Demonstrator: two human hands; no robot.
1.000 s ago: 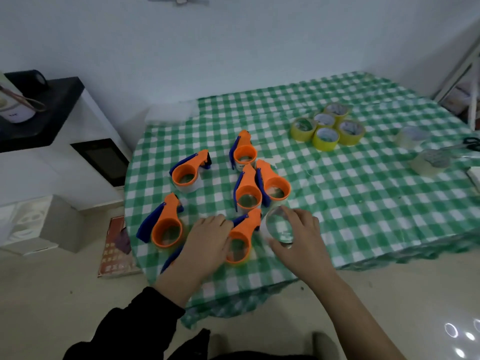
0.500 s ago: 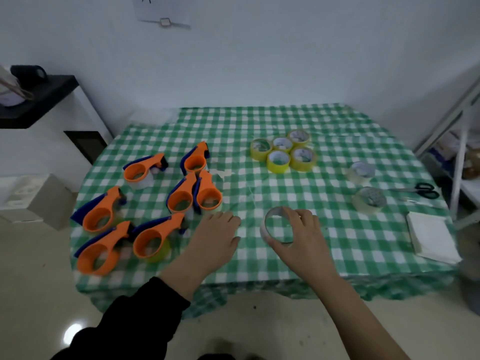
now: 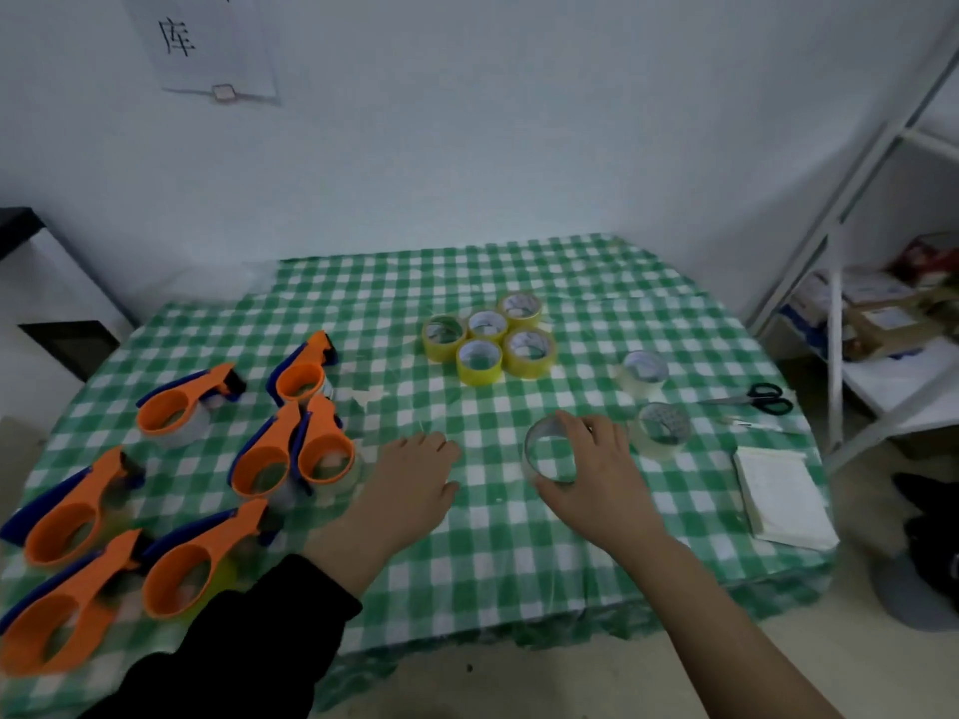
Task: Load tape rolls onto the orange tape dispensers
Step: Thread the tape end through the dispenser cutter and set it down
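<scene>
Dispensers of orange plastic (image 3: 205, 384) with blue handles, seven counted, lie at the left of the green-checked counter (image 3: 519, 537). Several appear to carry a roll already.

The left hand (image 3: 410, 474) lies flat on the cloth just right of them, fingers relaxed and holding nothing.

Five yellow tape rolls (image 3: 488, 337) stand clustered further back.

The clear tape roll (image 3: 530, 438) sits flat on the counter near the front centre. The right hand (image 3: 597, 469) grasps it, fingers curled over the far rim and thumb at the near wall.

Handling assessment: the roll is judged light and rigid across its core. The outer wall is smooth and likely slippery, and a loose end would be sticky. The best hold is a pinch across the outer wall, leaving the hole free for the dispenser's hub.

Appearance: a short transparent ring with a pale rim, the check pattern showing through its hole.

Two further clear tape rolls (image 3: 664, 425) stand just right of the hand. Black-handled scissors (image 3: 763, 398) and a white paper stack (image 3: 778, 495) lie beyond.
</scene>
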